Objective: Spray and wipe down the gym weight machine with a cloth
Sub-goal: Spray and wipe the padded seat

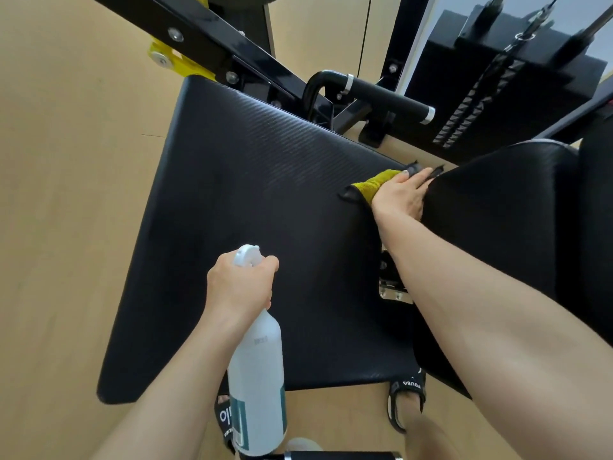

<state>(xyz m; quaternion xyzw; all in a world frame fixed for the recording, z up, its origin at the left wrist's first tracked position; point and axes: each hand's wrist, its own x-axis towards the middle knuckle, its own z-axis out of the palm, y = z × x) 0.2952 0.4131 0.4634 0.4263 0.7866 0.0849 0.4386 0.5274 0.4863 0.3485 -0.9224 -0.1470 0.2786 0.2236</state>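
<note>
The weight machine's black ribbed seat pad (252, 207) fills the middle of the view. My right hand (399, 195) lies flat on a yellow cloth (376, 182) with dark edging, pressed to the pad's right edge where it meets the black back pad (497, 210). My left hand (240, 287) grips the neck of a white spray bottle (257, 383), its nozzle over the near part of the seat pad and its body hanging down toward me.
A black handle bar (381, 94) with chrome rings juts out behind the seat. The weight stack (491, 91) with cable stands at the upper right. A black frame beam and yellow bracket (175, 63) cross the upper left. My sandalled feet (406, 398) stand on the tan floor.
</note>
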